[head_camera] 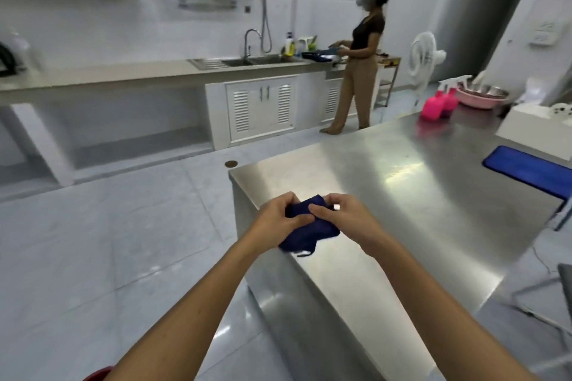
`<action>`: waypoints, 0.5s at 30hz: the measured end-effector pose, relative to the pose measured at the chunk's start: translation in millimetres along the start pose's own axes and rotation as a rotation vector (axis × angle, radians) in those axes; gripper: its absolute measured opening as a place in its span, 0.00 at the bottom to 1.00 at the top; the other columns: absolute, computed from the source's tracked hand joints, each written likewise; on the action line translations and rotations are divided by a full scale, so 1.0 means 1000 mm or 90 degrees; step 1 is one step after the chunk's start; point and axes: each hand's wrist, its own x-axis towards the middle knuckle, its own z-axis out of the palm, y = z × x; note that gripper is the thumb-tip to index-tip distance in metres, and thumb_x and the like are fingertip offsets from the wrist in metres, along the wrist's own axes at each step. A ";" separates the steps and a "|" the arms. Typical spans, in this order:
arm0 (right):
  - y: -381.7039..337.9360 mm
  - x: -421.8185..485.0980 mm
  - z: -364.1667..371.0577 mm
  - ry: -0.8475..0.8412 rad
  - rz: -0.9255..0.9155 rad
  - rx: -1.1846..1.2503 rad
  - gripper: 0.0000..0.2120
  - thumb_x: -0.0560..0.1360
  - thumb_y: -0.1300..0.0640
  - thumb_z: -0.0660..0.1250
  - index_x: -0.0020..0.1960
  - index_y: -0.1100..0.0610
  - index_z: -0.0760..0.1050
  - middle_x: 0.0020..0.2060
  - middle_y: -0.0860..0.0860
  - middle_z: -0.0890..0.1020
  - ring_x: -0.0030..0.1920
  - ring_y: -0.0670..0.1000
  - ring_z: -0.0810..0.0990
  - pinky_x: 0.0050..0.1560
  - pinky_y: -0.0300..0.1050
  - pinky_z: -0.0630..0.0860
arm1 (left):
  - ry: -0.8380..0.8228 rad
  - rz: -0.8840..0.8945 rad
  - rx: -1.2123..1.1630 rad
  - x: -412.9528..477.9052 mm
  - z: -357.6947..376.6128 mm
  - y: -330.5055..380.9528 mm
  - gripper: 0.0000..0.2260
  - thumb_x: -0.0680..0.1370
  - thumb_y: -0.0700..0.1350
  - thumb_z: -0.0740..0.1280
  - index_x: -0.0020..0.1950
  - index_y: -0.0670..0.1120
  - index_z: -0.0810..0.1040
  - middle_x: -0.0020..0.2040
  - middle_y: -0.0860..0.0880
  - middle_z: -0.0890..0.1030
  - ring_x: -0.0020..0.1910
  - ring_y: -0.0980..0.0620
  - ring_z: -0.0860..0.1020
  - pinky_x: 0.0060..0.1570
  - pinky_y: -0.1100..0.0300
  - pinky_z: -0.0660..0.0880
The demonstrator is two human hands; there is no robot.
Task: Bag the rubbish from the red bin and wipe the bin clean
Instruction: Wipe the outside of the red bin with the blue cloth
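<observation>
Head view of a kitchen with a brushed stainless-steel tabletop [402,189] occupying the right half of the frame. Both bare forearms extend forward over the tabletop's near-left corner. The left hand [278,216] and the right hand [343,215] meet around a small, bunched dark navy cloth [312,230]; the grip of each hand is pressed together, the left fingers curled over the cloth's left edge and the right thumb and fingers pinching its upper right part. The lower part of the cloth hangs between the wrists, just above the tabletop's left edge; whether it touches the metal cannot be told. A curved sliver of red plastic rim, apparently the red bin [99,374], shows at the bottom edge of the frame beneath the left forearm, on the pale tiled floor [108,241]. Near the tabletop's far edge stand two bright pink spray bottles with white triggers [438,103], beside a pink basin holding metal bowls [481,96]. A flat blue rectangular mat [526,170] lies at the right edge. Across the room, a second person in a dark top and tan trousers [360,71] stands at a long grey counter with a steel sink [247,62], beside a white pedestal fan [422,59].
</observation>
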 end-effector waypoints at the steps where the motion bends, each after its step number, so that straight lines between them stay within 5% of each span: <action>1: 0.006 -0.001 -0.010 0.002 -0.023 0.008 0.10 0.77 0.50 0.68 0.49 0.57 0.81 0.38 0.49 0.83 0.38 0.44 0.80 0.39 0.35 0.74 | -0.004 0.024 0.001 0.008 0.008 0.006 0.09 0.72 0.50 0.71 0.41 0.48 0.74 0.35 0.53 0.80 0.32 0.61 0.78 0.30 0.68 0.74; 4: 0.031 0.003 -0.037 0.015 -0.059 0.096 0.13 0.82 0.49 0.59 0.47 0.55 0.78 0.38 0.44 0.81 0.40 0.43 0.78 0.44 0.31 0.73 | -0.004 0.052 -0.041 0.032 0.033 0.018 0.08 0.75 0.50 0.69 0.44 0.48 0.73 0.38 0.50 0.81 0.34 0.55 0.79 0.32 0.61 0.76; 8: 0.080 0.013 -0.060 -0.048 -0.037 0.052 0.09 0.76 0.49 0.68 0.53 0.52 0.76 0.47 0.41 0.84 0.50 0.42 0.82 0.49 0.35 0.77 | 0.033 -0.006 -0.134 0.055 0.057 0.010 0.10 0.76 0.53 0.67 0.47 0.46 0.73 0.43 0.45 0.82 0.41 0.46 0.81 0.41 0.51 0.79; 12: 0.136 0.015 -0.063 -0.089 0.038 0.120 0.12 0.76 0.53 0.70 0.58 0.57 0.78 0.52 0.52 0.85 0.53 0.53 0.84 0.52 0.46 0.82 | 0.102 -0.115 -0.205 0.070 0.071 -0.014 0.13 0.75 0.55 0.67 0.48 0.46 0.74 0.46 0.45 0.83 0.44 0.46 0.82 0.44 0.52 0.80; 15: 0.157 0.021 -0.061 -0.030 0.145 0.229 0.12 0.76 0.52 0.70 0.58 0.55 0.77 0.52 0.54 0.85 0.50 0.55 0.85 0.44 0.49 0.83 | 0.131 -0.171 -0.063 0.084 0.077 -0.038 0.14 0.73 0.57 0.69 0.48 0.48 0.75 0.44 0.50 0.82 0.43 0.50 0.81 0.44 0.53 0.80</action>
